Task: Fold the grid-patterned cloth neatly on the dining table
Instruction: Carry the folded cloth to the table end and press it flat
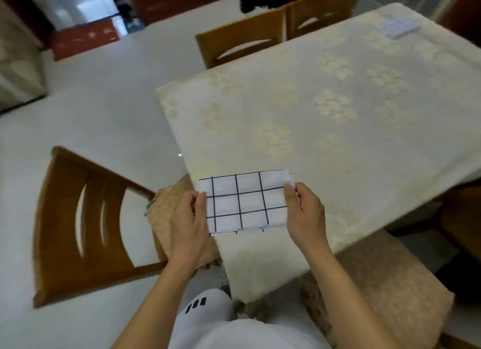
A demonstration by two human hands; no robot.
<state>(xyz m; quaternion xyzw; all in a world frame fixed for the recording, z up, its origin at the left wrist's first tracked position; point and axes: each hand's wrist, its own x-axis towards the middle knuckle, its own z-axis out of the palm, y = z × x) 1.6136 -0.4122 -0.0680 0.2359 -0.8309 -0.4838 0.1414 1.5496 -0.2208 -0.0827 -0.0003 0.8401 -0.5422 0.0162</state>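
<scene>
Around our desk (338,93), under a pale flowered cover: one wooden chair (78,218) at 9 o'clock, two more (242,41) pushed in at 12. A small folded grid piece (397,27) lies at the desk's far corner, 1 o'clock. We hold the cloth (246,203), folded to a small rectangle, over the desk's near corner. Left hand (188,218) pinches its left edge, right hand (304,213) its right edge.

Both forearms are bare to the frame's lower edge, with no sleeves showing. The left hand (188,218) and right hand (305,213) are ungloved. White trousers (208,312) carry short black bar markings on one knee
</scene>
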